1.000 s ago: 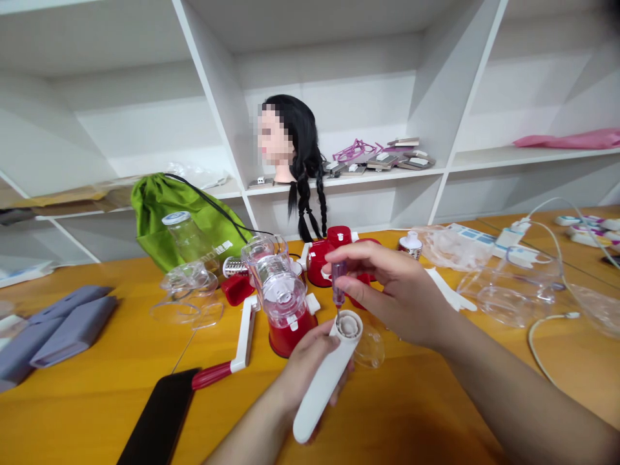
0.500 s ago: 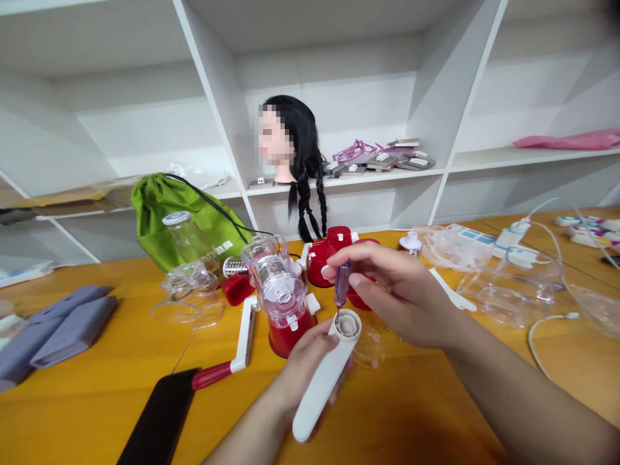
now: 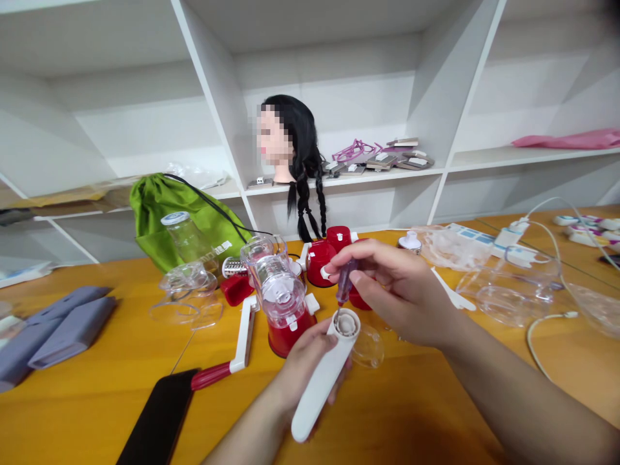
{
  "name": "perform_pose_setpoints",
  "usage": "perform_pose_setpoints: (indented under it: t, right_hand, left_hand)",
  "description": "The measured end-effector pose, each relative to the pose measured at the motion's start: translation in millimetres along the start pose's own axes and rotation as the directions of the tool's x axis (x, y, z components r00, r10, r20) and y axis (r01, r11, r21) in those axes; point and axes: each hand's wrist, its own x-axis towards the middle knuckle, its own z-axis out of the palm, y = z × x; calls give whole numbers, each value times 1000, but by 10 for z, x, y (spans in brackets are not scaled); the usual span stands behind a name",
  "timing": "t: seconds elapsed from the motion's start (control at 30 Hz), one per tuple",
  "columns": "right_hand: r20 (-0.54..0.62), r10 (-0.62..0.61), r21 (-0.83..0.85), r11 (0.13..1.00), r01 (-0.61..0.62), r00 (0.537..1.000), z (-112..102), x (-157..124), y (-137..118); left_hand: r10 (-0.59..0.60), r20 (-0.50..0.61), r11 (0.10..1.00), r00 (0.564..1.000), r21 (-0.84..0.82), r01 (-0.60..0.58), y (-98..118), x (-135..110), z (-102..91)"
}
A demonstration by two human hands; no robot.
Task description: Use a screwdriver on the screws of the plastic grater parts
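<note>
My left hand [image 3: 303,358] is wrapped round a white oblong handheld device [image 3: 323,381], its round open end tilted up. My right hand [image 3: 394,290] pinches a small purple screwdriver [image 3: 345,284] upright, its thin tip pointing down into the device's round end [image 3: 345,324]. Both hands hover over the orange table [image 3: 97,394], just in front of a red-and-clear hand-crank grinder [image 3: 283,310].
A black phone [image 3: 157,426] lies at the front left, grey cases [image 3: 62,329] further left. A green bag [image 3: 179,213], a clear jar [image 3: 186,236], red parts [image 3: 322,258], clear lids [image 3: 186,300] and cables [image 3: 547,323] crowd the table. White shelves hold a mannequin head [image 3: 285,145].
The purple screwdriver has tilted and turned slightly between my right fingers, rising a little above the device's end. The white device has barely shifted.
</note>
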Motion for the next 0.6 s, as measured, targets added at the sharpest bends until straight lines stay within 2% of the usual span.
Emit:
perform_pose_setpoints:
  t: [0.2,0.27,0.3,0.37,0.4,0.47,0.53,0.6]
  right_hand:
    - [-169,-87,-26,996,83,982,-8,-23,-17]
    - [-157,-104,-103,991,88,982,-37,-15,-42]
    - [-110,-112,-166,982,93,988,-50,-9,-53]
    - [70,-64,-315,946,83,995,-68,1,-58]
    - [179,1,-392,917,70,984,-68,2,-50]
    - [354,180,-530,847,38,918,-56,-2,-17]
    - [424,308,-625,780,29,852,-34,-12,27]
    - [427,364,-671,741,20,828,-11,-19,61]
  left_hand:
    - [13,-19,1000,1000,12,-13,2,-12,26]
    - [26,-29,999,999,23,-25,-1,-8,31]
    - [27,-28,999,999,32,-26,-1,-4,29]
    - [22,-17,998,1000,51,-21,5,6,20]
    - [19,-13,998,1000,61,-18,10,10,13]
    - [23,-25,997,999,74,-21,19,14,2]
    - [30,-53,997,998,74,-26,25,12,-4]
    - [17,-64,997,998,74,-12,28,8,-3]
